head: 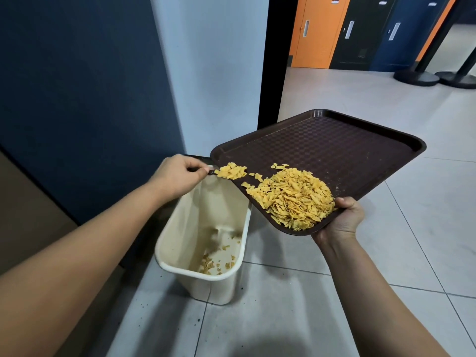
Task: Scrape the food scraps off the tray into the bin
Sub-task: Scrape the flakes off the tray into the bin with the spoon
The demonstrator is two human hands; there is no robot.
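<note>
Pale tiled floor (296, 318), speckled with dark crumbs at lower centre. Cream bin (206, 287) stood on it, left of centre; two black round stanchion bases (416, 78) at upper right.

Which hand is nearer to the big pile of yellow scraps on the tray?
Right. The right hand grips the tray edge right beside the pile. The left hand holds a scraper at the tray's far-left edge, over the bin.

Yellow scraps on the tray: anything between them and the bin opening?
Nothing visible. The tray tilts over the open bin; the left hand holds a scraper at the scraps by the low edge.
</note>
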